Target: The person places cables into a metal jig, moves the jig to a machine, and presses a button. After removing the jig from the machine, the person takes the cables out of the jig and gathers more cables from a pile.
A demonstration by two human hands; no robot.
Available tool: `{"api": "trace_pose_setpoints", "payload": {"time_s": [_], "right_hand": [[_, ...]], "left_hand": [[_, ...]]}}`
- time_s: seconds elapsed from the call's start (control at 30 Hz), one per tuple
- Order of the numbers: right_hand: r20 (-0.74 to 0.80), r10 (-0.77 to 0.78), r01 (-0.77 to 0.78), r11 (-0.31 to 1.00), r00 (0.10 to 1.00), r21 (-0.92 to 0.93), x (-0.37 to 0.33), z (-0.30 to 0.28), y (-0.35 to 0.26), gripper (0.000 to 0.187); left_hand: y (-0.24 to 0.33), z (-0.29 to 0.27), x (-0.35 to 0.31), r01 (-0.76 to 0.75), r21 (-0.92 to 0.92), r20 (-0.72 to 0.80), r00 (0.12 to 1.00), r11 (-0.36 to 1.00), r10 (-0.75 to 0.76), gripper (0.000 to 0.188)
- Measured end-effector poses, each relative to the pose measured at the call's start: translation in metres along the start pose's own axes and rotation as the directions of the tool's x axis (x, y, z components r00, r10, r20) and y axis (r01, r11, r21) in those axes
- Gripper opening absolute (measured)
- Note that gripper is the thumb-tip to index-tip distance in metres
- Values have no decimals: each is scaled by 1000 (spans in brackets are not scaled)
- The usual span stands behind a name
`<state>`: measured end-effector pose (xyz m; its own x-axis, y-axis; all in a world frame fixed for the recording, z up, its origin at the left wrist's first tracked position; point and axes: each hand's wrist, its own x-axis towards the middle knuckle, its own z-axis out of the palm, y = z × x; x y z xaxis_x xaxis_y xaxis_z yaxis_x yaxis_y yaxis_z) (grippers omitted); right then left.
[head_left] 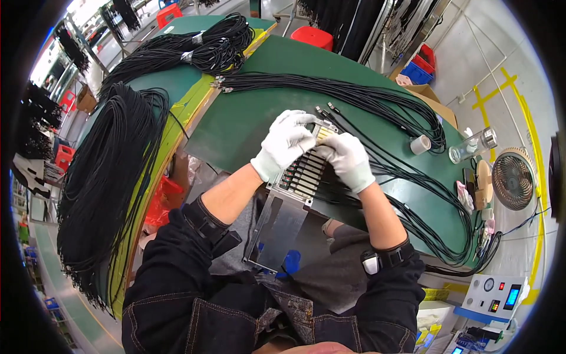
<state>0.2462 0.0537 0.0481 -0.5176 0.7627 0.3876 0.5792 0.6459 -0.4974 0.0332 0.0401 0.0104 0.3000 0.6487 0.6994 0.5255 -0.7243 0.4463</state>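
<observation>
The white-gloved left hand [287,143] and white-gloved right hand [349,160] are bending their fingers over the upper slots of a silver, rectangular metal fixture [289,194]; whether they are gripping anything, I cannot tell; the fixture is sitting at the near edge of the green tabletop [230,127]; slim black cables [337,194] are trailing rightward.
</observation>
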Motion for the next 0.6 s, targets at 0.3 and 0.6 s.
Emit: {"api": "trace_pose_setpoints", "payload": {"time_s": [0.3, 0.6], "right_hand": [[-32, 8, -14, 981, 999, -192, -2, -10, 12, 9], [13, 44, -38, 953, 999, -299, -2, -17, 19, 7]], "left_hand": [[-16, 1, -8, 375, 161, -168, 922, 913, -349, 16], [-17, 1, -11, 414, 227, -103, 910, 881, -401, 15]]}}
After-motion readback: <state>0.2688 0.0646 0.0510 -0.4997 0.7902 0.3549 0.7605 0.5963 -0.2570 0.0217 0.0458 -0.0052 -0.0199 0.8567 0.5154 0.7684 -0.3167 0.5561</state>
